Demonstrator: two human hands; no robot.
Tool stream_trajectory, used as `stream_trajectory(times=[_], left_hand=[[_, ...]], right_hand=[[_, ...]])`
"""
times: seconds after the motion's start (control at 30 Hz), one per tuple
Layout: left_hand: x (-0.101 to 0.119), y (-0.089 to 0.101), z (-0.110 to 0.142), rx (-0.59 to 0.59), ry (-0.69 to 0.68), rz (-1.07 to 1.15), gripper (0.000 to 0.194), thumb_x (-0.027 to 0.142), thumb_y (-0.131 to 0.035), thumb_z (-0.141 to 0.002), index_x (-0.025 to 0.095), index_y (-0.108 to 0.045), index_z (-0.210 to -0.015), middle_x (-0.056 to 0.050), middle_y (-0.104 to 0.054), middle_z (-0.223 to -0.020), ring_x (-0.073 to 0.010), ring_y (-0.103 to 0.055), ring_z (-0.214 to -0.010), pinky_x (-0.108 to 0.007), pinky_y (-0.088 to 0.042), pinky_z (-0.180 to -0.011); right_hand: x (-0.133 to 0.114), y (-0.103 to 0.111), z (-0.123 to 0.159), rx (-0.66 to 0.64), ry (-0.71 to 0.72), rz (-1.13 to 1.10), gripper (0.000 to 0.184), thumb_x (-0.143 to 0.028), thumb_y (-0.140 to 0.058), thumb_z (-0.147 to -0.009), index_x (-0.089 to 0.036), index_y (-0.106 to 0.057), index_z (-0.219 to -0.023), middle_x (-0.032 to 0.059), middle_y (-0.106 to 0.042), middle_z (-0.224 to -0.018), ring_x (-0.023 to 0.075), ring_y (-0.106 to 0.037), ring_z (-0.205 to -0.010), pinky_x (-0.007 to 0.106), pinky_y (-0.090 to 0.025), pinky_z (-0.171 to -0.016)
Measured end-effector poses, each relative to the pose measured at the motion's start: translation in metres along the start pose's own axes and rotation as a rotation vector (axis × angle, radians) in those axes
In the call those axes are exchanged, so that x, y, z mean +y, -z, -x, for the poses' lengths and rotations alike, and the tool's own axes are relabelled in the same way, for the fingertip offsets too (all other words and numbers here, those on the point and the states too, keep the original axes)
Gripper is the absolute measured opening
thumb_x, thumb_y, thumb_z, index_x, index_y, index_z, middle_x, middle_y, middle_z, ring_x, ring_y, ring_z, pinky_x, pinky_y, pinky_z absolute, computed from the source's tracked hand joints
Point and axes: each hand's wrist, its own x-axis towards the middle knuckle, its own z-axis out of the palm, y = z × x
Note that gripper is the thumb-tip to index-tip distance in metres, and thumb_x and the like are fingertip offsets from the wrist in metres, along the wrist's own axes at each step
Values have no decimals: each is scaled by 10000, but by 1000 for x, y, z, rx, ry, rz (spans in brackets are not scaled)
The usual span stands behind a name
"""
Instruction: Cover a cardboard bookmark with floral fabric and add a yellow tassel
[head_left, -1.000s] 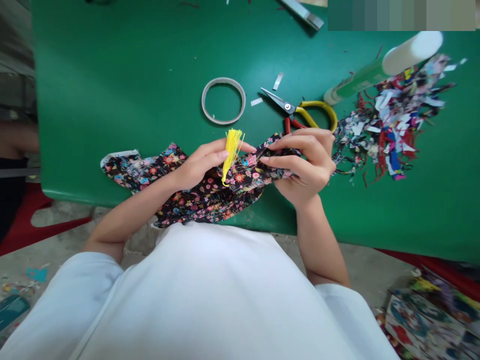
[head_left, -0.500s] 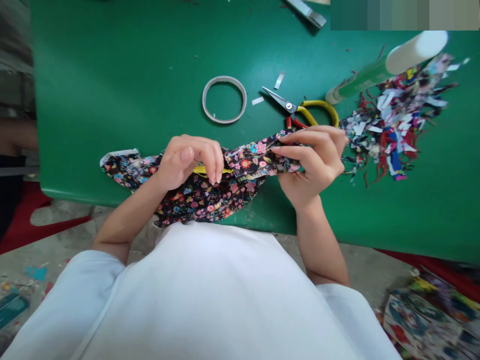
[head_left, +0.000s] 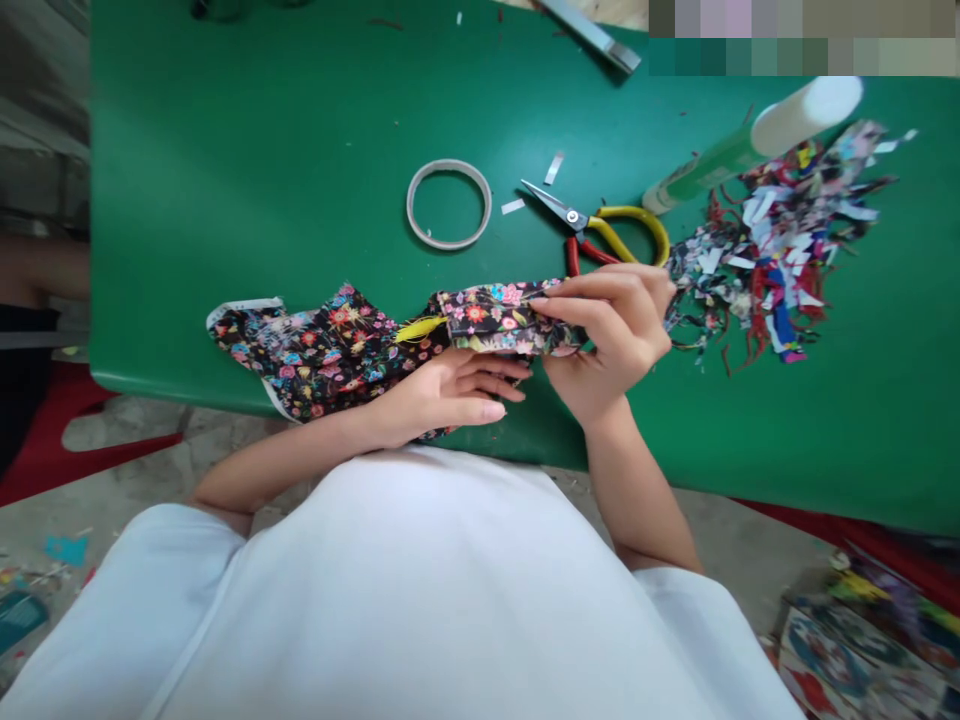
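A strip of black floral fabric (head_left: 322,350) lies across the near edge of the green table (head_left: 262,150). My right hand (head_left: 611,330) pinches a folded end of the fabric (head_left: 502,315) between thumb and fingers. A yellow tassel (head_left: 420,327) pokes out from the fold at its left. My left hand (head_left: 450,395) lies palm up just below the fold, fingers stretched toward the right and holding nothing.
Yellow-and-red handled scissors (head_left: 600,225) and a ring of tape (head_left: 448,203) lie behind my hands. A heap of coloured paper scraps (head_left: 772,240) and a green-and-white tube (head_left: 750,140) sit at the right. A metal tool (head_left: 592,35) lies at the far edge.
My left hand held the yellow tassel upright, then pressed it down into the fabric, and has now let go and dropped below the fold. The right hand kept its grip.
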Motion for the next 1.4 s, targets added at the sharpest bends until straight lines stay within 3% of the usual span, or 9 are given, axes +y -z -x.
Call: stream_trajectory(times=[0.13,0.23,0.3,0.4,0.53,0.8,1.03,1.23,1.4], left_hand=[[3,-13,-14,186,-140,230,512,300,-903,-636,243,-704,-1104,-44,-762,-1184,-280,-647,-1284,-392,-517,-1102],[17,-17,-20,358,-51,374,140,255,-737,-810,191,-725,-934,-46,-790,-1104,-303,-625,-1333,-467,-505,-1156],[23,-17,-24,441,-13,407,102,177,-623,-888,159,-721,-867,-58,-794,-1101,-298,-631,-1332,-482,-519,-1149],[29,-15,-33,466,-50,413,165,116,-572,-925,129,-726,-869,-80,-794,-1125,-294,-635,-1333,-484,-527,-1146],[47,-8,-49,476,-108,390,203,103,-555,-945,113,-734,-1041,-97,-773,-1215,-292,-604,-1369,-491,-521,-1156],[99,-4,-70,462,-227,276,361,117,-450,-1007,162,-664,-1294,-50,-748,-1261,-309,-595,-1368,-500,-575,-1085],[72,0,-46,497,-52,322,336,112,-486,-943,99,-682,-1216,-112,-775,-1192,-301,-639,-1324,-533,-557,-1103],[46,4,-22,566,-32,381,353,121,-546,-908,135,-692,-1229,-100,-795,-1142,-270,-694,-1248,-524,-533,-1134],[40,4,-15,603,-48,408,332,117,-516,-925,117,-708,-1195,-101,-806,-1101,-243,-713,-1216,-490,-533,-1140]], right_hand=[[-7,-2,7,-44,-5,-12,284,-457,-487,-991,-318,-712,-889,50,-689,-910,253,-608,-971,489,-430,-949],[-9,-3,11,-97,-13,-10,258,-437,-490,-983,-329,-703,-885,39,-698,-916,256,-618,-975,502,-413,-976],[-8,-4,11,-111,-18,-12,217,-403,-503,-969,-330,-695,-898,34,-705,-942,257,-629,-992,510,-404,-997],[-6,-2,9,-93,-12,-1,179,-337,-517,-929,-331,-684,-990,41,-709,-1042,274,-630,-1065,524,-402,-1023],[2,5,0,-91,-63,-2,360,-275,-508,-869,-274,-622,-1210,104,-667,-1203,316,-606,-1166,545,-433,-1050],[48,2,-9,-102,-263,205,398,-241,-421,-982,-221,-551,-1358,172,-586,-1375,329,-537,-1319,563,-416,-1127],[57,-7,-11,-177,-339,273,433,-132,-510,-859,-161,-608,-1280,191,-614,-1238,342,-579,-1166,560,-474,-1043],[45,-3,-8,-239,-475,273,354,-160,-579,-814,-129,-582,-1168,218,-578,-1161,371,-617,-1057,557,-502,-947],[22,6,5,-107,-617,53,245,-270,-680,-806,-202,-550,-1002,120,-647,-986,287,-648,-920,467,-543,-866]])
